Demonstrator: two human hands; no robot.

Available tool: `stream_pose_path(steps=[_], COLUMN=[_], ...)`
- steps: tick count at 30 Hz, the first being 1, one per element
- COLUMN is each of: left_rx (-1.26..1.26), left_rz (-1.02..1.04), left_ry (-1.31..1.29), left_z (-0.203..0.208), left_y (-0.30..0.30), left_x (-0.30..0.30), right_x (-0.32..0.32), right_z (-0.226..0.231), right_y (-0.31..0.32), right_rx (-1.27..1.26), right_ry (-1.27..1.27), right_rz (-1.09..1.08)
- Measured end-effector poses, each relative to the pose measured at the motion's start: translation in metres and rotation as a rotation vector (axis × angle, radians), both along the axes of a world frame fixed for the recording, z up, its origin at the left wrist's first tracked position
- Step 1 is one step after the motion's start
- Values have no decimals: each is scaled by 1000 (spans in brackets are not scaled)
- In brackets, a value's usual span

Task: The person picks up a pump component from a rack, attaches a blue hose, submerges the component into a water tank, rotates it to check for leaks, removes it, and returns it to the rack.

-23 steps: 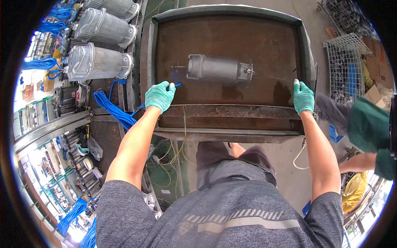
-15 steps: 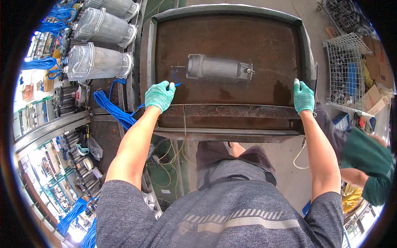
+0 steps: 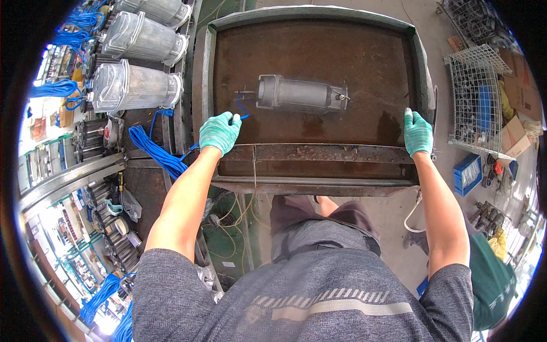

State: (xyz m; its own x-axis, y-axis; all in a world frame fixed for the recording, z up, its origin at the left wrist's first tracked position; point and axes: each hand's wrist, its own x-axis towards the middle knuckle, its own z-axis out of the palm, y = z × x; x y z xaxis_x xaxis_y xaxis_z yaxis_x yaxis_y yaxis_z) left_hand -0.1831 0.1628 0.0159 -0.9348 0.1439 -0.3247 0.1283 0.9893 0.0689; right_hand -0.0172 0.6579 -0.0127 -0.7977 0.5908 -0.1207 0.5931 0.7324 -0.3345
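Observation:
A grey cylindrical metal pump housing lies on its side under murky brown water in a rectangular metal tank. My left hand, in a green glove, is closed at the tank's near left corner. Blue cable comes out by its thumb and leads toward the pump's left end; on the other side it runs to a loose blue coil. At the tank's right side my right hand, also green-gloved, is closed on the rim, thumb pointing away from me. Its fingertips are hidden.
Several similar silver pumps with blue cable lie on the bench at left. A rusty crossbar spans the tank's near side. At right stand a wire basket and a blue crate. Someone in a green top is at lower right.
The person in green has moved nearer to me, down along the right side, uncovering the blue crate. My hands and the submerged pump stay in place.

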Motion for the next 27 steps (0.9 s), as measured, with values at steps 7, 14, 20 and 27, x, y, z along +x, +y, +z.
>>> stream_pose_path(steps=[7,14,20,27], left_rx=[-5,-20,-16,-7], left_rz=[-7,-9,-5,-14], left_ry=[14,12,8,18], left_z=[-3,-4,-3,-4], left_y=[-2,-2,-1,-2], left_x=[-1,-1,-1,0], right_x=[0,0,0,0], right_z=[-2,-1,4,2], right_y=[0,0,-3,-2], right_rx=[9,17,14,16], right_ry=[5,-4,3,21], right_rz=[-2,0,-7,2])
